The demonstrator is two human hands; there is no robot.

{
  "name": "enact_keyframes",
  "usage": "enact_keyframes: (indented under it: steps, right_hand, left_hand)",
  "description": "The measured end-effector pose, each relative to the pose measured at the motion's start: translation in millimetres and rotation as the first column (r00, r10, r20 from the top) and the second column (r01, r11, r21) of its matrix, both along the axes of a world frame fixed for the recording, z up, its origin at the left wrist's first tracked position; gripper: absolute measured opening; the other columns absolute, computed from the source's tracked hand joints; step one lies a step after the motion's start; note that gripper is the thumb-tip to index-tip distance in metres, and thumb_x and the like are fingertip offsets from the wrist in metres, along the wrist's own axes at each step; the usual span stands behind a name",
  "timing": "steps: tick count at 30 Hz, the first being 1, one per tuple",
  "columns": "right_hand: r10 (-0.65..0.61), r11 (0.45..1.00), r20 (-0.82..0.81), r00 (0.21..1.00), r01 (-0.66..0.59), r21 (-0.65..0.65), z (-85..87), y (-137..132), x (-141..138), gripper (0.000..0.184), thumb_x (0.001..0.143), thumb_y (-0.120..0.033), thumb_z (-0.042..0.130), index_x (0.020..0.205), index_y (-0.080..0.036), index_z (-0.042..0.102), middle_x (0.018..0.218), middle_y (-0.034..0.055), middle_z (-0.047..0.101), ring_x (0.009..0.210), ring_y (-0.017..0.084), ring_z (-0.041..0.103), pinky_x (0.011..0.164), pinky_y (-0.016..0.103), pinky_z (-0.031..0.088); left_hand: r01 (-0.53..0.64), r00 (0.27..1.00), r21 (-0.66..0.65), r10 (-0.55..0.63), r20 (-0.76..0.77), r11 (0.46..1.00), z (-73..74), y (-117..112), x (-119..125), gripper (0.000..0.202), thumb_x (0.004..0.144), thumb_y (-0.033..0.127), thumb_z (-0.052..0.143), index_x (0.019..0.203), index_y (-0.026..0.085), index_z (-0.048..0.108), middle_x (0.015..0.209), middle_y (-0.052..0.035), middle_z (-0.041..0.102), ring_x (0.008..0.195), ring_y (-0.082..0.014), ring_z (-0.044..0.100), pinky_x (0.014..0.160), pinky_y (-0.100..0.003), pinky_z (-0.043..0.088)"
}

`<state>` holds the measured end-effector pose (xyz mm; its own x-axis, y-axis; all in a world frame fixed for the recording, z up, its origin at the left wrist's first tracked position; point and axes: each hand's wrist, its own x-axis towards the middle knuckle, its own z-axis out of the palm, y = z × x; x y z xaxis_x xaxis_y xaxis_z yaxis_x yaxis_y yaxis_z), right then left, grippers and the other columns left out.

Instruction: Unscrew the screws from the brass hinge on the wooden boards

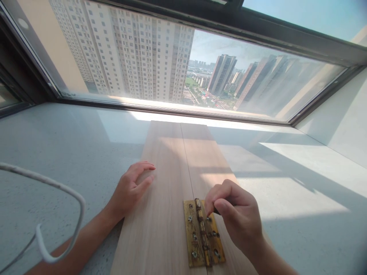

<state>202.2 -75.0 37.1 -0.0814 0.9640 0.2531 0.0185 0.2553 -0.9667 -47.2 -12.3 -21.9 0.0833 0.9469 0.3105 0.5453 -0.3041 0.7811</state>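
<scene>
Two pale wooden boards (172, 164) lie side by side on a grey window sill (71, 152), with a seam running between them. Across that seam near me sits a worn brass hinge (197, 236) with several screws in it. My right hand (237, 217) is closed in a pinch over the hinge's upper right corner, gripping a small dark tool whose tip is hidden by my fingers. My left hand (130, 189) rests on the left board's left edge with its fingers apart and slightly curled, holding nothing.
A white cable (54, 187) loops in from the left, close to the camera. A wide window (183, 68) runs along the back of the sill, showing tall buildings. A white wall (344, 118) closes the right side. Sunlight falls on the sill's right half.
</scene>
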Motion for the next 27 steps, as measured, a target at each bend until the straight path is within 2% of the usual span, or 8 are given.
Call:
enact_keyframes:
  steps: [3, 8, 12, 15, 19, 21, 23, 27]
  right_hand:
    - [-0.195, 0.98, 0.105, 0.975, 0.189, 0.067, 2.1, -3.2, -0.7, 0.023, 0.086, -0.034, 0.061, 0.069, -0.019, 0.063, 0.065, 0.0031, 0.064, 0.063, 0.016, 0.058, 0.057, 0.029, 0.044]
    - [-0.304, 0.95, -0.167, 0.938, 0.311, 0.018, 6.1, -4.6, -13.0, 0.032, 0.092, -0.037, 0.051, 0.065, -0.021, 0.052, 0.059, -0.0029, 0.045, 0.055, 0.011, 0.043, 0.052, 0.026, 0.036]
    - [-0.334, 0.94, -0.197, 0.922, 0.342, 0.006, 4.1, -4.5, -17.8, 0.04, 0.088, -0.035, 0.058, 0.054, -0.021, 0.042, 0.052, -0.0052, 0.032, 0.048, 0.01, 0.032, 0.046, 0.027, 0.027]
    - [-0.23, 0.973, -0.178, 0.957, 0.227, -0.036, 2.5, -2.0, -12.4, 0.046, 0.089, -0.035, 0.055, 0.049, -0.021, 0.037, 0.047, -0.0061, 0.027, 0.044, 0.009, 0.026, 0.043, 0.028, 0.022]
    - [0.054, 0.996, -0.119, 0.991, -0.062, -0.061, 4.9, 8.0, 3.9, 0.049, 0.09, -0.038, 0.052, 0.048, -0.021, 0.033, 0.045, -0.0062, 0.026, 0.043, 0.009, 0.023, 0.044, 0.028, 0.018]
    - [0.249, 0.961, -0.133, 0.959, -0.262, -0.093, 8.0, 16.6, 12.8, 0.049, 0.088, -0.04, 0.052, 0.048, -0.021, 0.032, 0.044, -0.0066, 0.026, 0.042, 0.008, 0.022, 0.044, 0.027, 0.016]
    - [0.404, 0.89, -0.22, 0.888, -0.437, -0.129, 11.4, 25.8, 19.2, 0.049, 0.087, -0.042, 0.052, 0.048, -0.021, 0.032, 0.042, -0.0077, 0.024, 0.039, 0.006, 0.019, 0.042, 0.026, 0.013]
    - [0.409, 0.856, -0.329, 0.851, -0.483, -0.184, 16.0, 32.4, 19.4, 0.032, 0.089, -0.04, 0.046, 0.062, -0.022, 0.043, 0.041, -0.0103, 0.025, 0.036, 0.007, 0.018, 0.038, 0.023, 0.016]
  left_hand:
    - [0.005, 1.0, 0.003, -0.005, 0.005, 1.0, -0.1, -0.1, -0.2, 0.025, 0.084, 0.036, 0.051, 0.1, 0.02, 0.063, 0.116, -0.0074, 0.061, 0.115, -0.024, 0.052, 0.104, -0.044, 0.038]
    - [0.011, 1.0, 0.008, -0.011, 0.008, 1.0, -0.8, -0.1, -0.5, 0.025, 0.084, 0.036, 0.051, 0.1, 0.021, 0.063, 0.116, -0.0074, 0.06, 0.115, -0.0236, 0.052, 0.104, -0.044, 0.037]
    - [0.012, 1.0, 0.005, -0.012, 0.009, 1.0, -1.3, 0.4, -0.4, 0.025, 0.084, 0.036, 0.051, 0.1, 0.021, 0.063, 0.116, -0.0077, 0.06, 0.115, -0.024, 0.052, 0.104, -0.045, 0.037]
    - [0.01, 1.0, 0.006, -0.01, 0.003, 1.0, -1.1, 0.5, -0.4, 0.025, 0.084, 0.036, 0.051, 0.1, 0.021, 0.063, 0.116, -0.0075, 0.061, 0.115, -0.0243, 0.052, 0.104, -0.045, 0.037]
    - [0.018, 1.0, 0.009, -0.018, -0.002, 1.0, -0.6, 0.1, -0.5, 0.024, 0.084, 0.035, 0.051, 0.1, 0.021, 0.063, 0.115, -0.0067, 0.061, 0.116, -0.0238, 0.051, 0.105, -0.044, 0.036]
    - [0.021, 1.0, 0.008, -0.021, -0.001, 1.0, -0.6, 0.0, -0.4, 0.024, 0.084, 0.035, 0.051, 0.1, 0.021, 0.063, 0.115, -0.0068, 0.061, 0.116, -0.0237, 0.051, 0.105, -0.044, 0.036]
    - [0.02, 1.0, 0.005, -0.02, -0.003, 1.0, -0.4, 0.1, -0.4, 0.024, 0.084, 0.035, 0.051, 0.1, 0.021, 0.063, 0.115, -0.007, 0.061, 0.117, -0.0239, 0.051, 0.105, -0.044, 0.036]
    - [0.017, 1.0, 0.0, -0.017, -0.011, 1.0, -0.1, 0.2, -0.6, 0.024, 0.084, 0.035, 0.051, 0.1, 0.021, 0.063, 0.115, -0.0071, 0.061, 0.117, -0.0239, 0.051, 0.105, -0.044, 0.036]
